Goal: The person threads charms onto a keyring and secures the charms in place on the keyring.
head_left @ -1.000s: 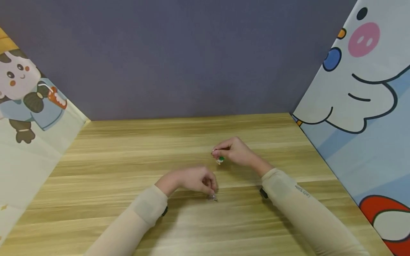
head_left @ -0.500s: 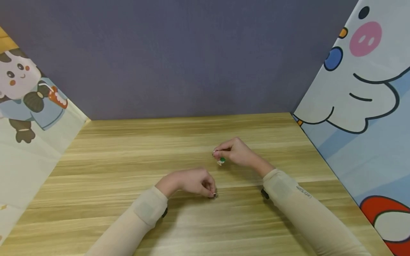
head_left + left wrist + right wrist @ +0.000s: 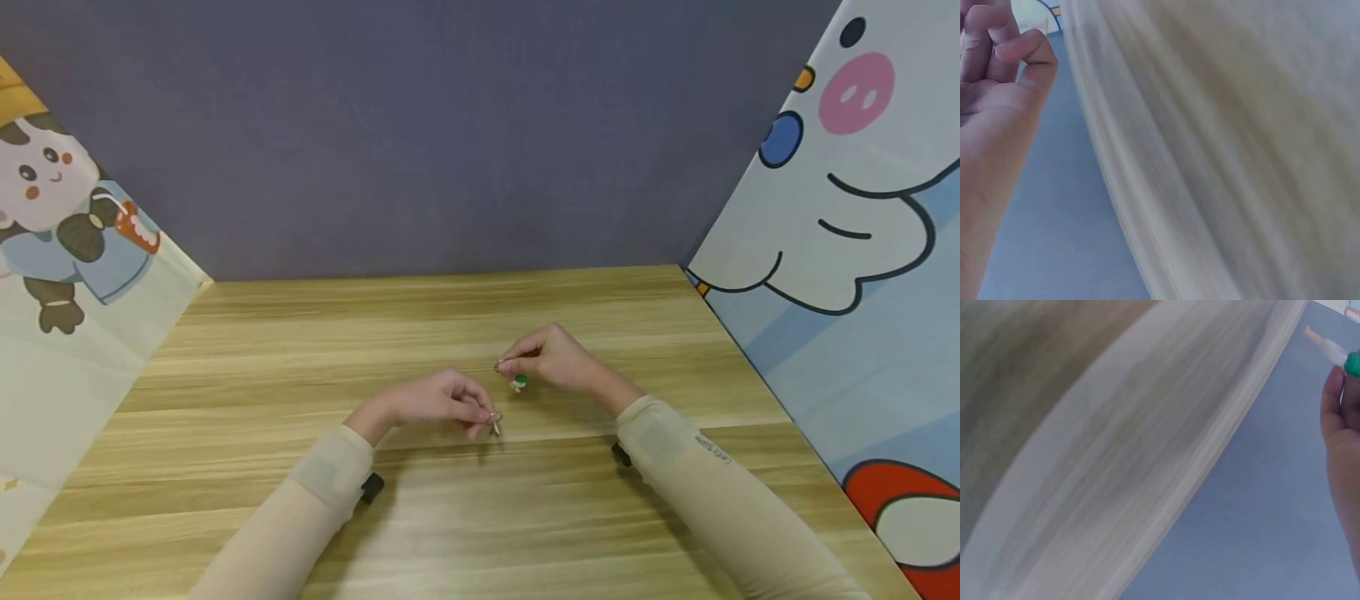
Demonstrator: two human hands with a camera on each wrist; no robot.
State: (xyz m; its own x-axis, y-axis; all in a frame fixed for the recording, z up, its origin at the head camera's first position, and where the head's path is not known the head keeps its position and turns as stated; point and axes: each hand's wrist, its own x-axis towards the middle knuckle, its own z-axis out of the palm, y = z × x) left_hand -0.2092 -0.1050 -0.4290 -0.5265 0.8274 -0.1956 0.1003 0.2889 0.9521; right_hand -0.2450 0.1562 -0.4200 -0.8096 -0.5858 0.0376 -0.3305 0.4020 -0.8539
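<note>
In the head view my left hand [image 3: 442,402] pinches a small metal ring with a short shiny metal piece [image 3: 495,428] dangling from it, held above the table. Farther back and to the right, my right hand [image 3: 553,358] pinches a keychain between thumb and fingers. Its metal ring [image 3: 497,366] pokes out past the fingertips, and its green and white charm [image 3: 519,382] hangs below them. The right wrist view shows this charm [image 3: 1336,354] up close, with a pale orange tip. In the left wrist view, curled fingers [image 3: 1032,50] show, but what they hold is hidden.
Both hands work over a wood-grain table [image 3: 285,350]. A dark grey panel [image 3: 450,142] rises along its back edge. Printed cartoon panels stand at the left [image 3: 90,333] and right [image 3: 810,208] sides.
My left hand has lifted the metal ring and shiny piece from near the tabletop and moved back, closer to the right hand. The right hand has stayed nearly still with its keychain.
</note>
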